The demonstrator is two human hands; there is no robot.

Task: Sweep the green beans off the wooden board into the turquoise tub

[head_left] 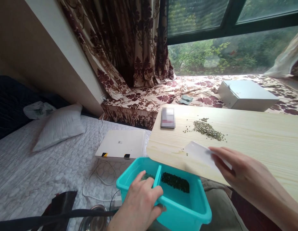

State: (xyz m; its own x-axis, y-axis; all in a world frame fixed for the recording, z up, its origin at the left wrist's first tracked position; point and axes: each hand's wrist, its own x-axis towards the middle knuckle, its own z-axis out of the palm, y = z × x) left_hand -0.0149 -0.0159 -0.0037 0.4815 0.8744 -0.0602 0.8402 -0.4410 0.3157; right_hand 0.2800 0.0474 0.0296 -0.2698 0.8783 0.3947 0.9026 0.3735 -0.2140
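A teal two-compartment bin [182, 205] sits below the table's front left corner. My left hand [142, 195] is closed on its near rim by the divider. Dark small grains [175, 182] lie in the right compartment; a few greenish grains [148, 176] show in the left one, partly hidden by my fingers. My right hand [242, 168] pinches a thin white plastic card [199, 153] close above the tabletop, its far edge near a few stray beans. Farther back, a loose pile of greenish-brown beans [208, 130] is spread on the light wooden table [259, 138].
A small blurred-out box [167, 118] stands at the table's back left. A flat white box [122, 142] and cable lie on the quilted bed [67, 166] to the left, with a metal bowl [94, 221] below. Another white box [247, 93] rests on the window seat.
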